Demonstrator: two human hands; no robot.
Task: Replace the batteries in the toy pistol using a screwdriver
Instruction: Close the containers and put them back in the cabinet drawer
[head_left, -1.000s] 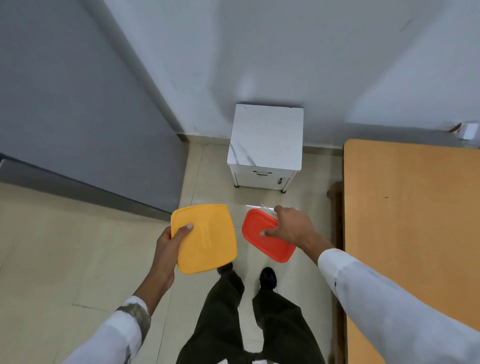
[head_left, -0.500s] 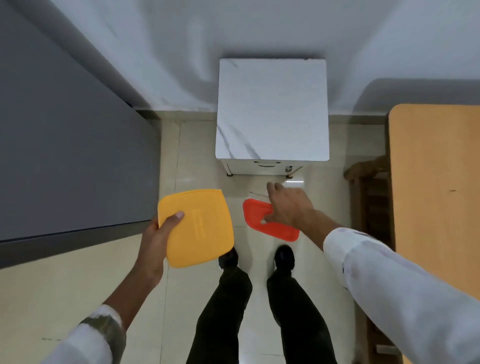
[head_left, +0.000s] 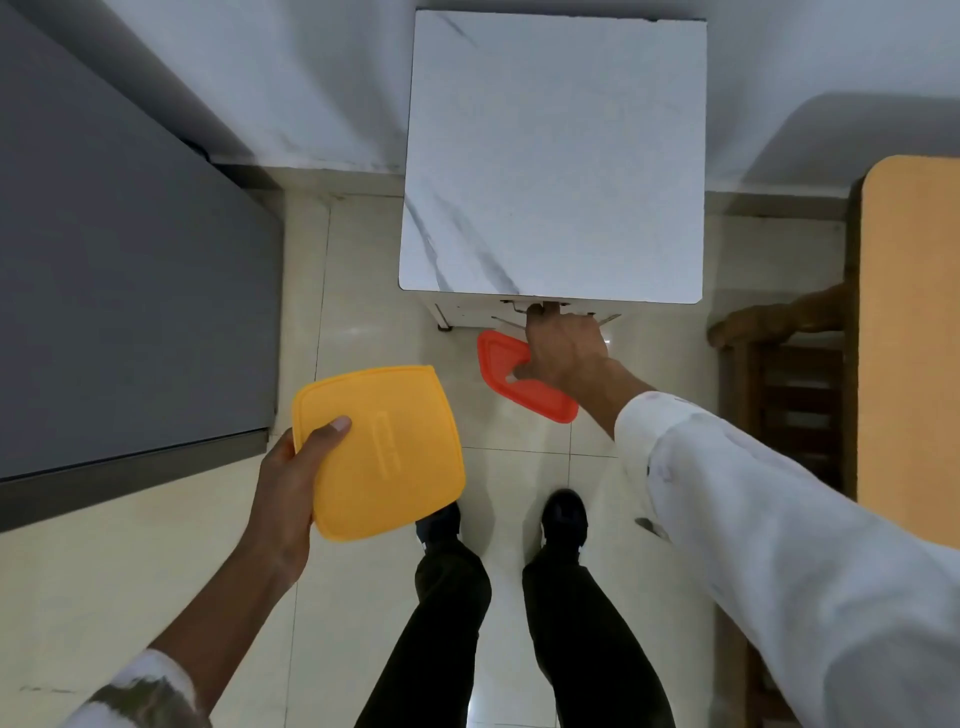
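Right sleeve (head_left: 779, 545), 4 o'clock: white, long, loose, creased, faint grey smudges near the cuff, one small dark mark on the underside. Left sleeve (head_left: 140, 693), 7 o'clock: white too, cuff band mottled olive-grey, blurred; ends well short of the wrist, forearm bare. Trousers (head_left: 582, 649), 6 o'clock: black, plain, straight legs. Left shoe (head_left: 440, 522) and right shoe (head_left: 563, 514) just past the hems: dark, rounded toes, slight sheen; left one has a pale fleck at its edge. Left grip (head_left: 288, 488) and right grip (head_left: 563, 353) both bare.
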